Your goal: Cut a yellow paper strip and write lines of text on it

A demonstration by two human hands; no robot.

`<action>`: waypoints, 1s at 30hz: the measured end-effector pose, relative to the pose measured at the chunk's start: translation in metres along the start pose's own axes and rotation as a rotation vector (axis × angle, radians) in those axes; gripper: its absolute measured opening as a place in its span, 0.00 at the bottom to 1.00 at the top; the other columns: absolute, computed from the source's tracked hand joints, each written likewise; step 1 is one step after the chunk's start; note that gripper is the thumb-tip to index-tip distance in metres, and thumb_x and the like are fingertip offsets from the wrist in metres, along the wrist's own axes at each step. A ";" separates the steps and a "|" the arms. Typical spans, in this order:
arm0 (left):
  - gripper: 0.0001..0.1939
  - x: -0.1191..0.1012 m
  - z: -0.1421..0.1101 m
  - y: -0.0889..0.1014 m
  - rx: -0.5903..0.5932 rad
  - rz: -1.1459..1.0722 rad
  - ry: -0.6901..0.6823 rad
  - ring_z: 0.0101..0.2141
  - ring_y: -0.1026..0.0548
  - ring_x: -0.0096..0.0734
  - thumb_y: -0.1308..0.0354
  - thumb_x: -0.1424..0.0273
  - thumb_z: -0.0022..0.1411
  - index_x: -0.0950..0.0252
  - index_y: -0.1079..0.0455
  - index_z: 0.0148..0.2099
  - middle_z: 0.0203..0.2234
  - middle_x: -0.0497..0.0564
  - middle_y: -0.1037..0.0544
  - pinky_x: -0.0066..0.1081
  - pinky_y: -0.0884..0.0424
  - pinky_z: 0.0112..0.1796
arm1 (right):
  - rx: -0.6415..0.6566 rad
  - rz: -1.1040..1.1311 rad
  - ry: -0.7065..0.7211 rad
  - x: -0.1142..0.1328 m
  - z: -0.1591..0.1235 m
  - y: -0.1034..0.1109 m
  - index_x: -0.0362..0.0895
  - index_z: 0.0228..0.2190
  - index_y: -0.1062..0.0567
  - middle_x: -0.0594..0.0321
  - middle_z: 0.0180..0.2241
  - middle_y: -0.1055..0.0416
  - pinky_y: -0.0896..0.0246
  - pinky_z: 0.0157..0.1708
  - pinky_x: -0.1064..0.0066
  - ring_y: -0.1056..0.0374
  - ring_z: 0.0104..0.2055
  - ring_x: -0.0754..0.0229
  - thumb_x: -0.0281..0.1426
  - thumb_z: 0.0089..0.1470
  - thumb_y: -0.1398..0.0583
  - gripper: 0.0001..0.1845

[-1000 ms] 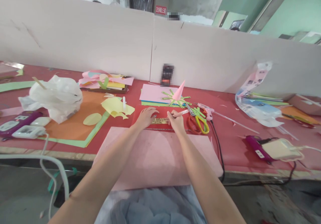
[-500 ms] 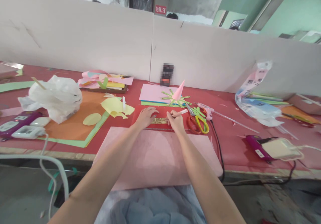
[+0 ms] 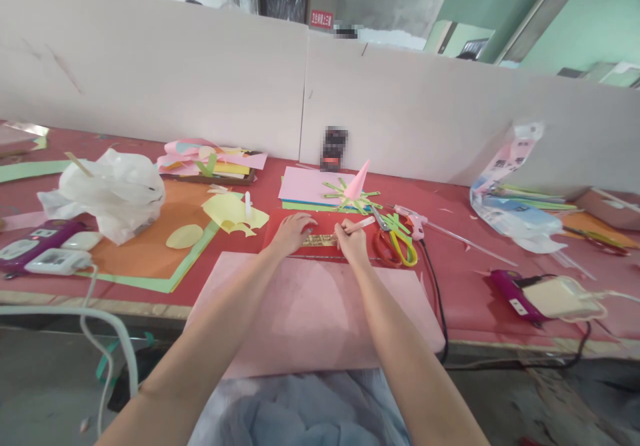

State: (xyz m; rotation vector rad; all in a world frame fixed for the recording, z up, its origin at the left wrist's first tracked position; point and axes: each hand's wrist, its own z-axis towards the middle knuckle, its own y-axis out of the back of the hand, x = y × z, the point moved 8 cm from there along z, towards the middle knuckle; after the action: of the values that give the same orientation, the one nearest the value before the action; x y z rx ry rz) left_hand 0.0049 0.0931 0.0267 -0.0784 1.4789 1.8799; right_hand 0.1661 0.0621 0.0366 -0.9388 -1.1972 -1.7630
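In my right hand [image 3: 352, 240], a light-coloured pen [image 3: 367, 223] is gripped with its lower end by a yellow paper strip [image 3: 318, 240]. Dark handwriting covers part of that strip. It lies on a red sheet [image 3: 327, 222]. My left hand [image 3: 294, 231] rests flat on the red sheet at the strip's left end, fingers stretched out and holding nothing. Under my forearms is a pale pink board [image 3: 310, 319]. To the right of my right hand lie scissors [image 3: 400, 249] with red and yellow handles. The pen tip is too small to make out.
Behind my hands, a pink paper cone [image 3: 357, 183] with green strips stands by stacked coloured paper [image 3: 305, 183]. A pink glue gun [image 3: 414, 221] lies right, its black cable trailing down. On the left are a white plastic bag [image 3: 113, 189] and a purple power strip [image 3: 37, 243].
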 end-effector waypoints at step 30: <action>0.13 0.000 0.000 0.001 0.005 -0.007 0.017 0.51 0.35 0.35 0.50 0.71 0.60 0.55 0.31 0.47 0.50 0.48 0.31 0.41 0.43 0.54 | -0.059 -0.097 0.012 0.002 0.001 0.005 0.47 0.16 0.44 0.72 0.10 0.43 0.47 0.17 0.77 0.34 0.18 0.63 0.39 0.50 0.48 0.17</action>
State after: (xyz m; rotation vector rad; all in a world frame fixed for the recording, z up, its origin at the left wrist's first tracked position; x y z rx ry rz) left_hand 0.0048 0.0931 0.0273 -0.0980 1.4931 1.8740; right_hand 0.1699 0.0614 0.0400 -0.9164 -1.2069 -1.8877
